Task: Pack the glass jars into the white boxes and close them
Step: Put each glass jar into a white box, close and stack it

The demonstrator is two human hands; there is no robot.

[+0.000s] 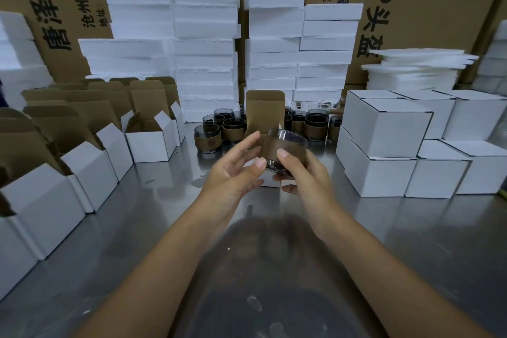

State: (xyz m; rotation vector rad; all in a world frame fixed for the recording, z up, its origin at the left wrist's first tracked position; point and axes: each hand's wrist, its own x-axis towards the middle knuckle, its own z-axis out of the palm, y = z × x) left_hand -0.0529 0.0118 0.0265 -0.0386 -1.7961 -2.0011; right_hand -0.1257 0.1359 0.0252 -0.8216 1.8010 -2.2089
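Bright, even light. The shiny grey metal tabletop (153, 217) shows soft glare left of the left hand (233, 175); a dark blurred patch (263, 277) lies nearer than the right hand (304, 181). Frame edges bow.

This is a packing room in a warehouse. Big brown cartons (439, 8) stand far back, white foam blocks (205, 35) are piled high, and many small white boxes (384, 129) sit on the shiny metal bench (137, 228).

head: worn on head | faces forward-down | close over table (137, 228)
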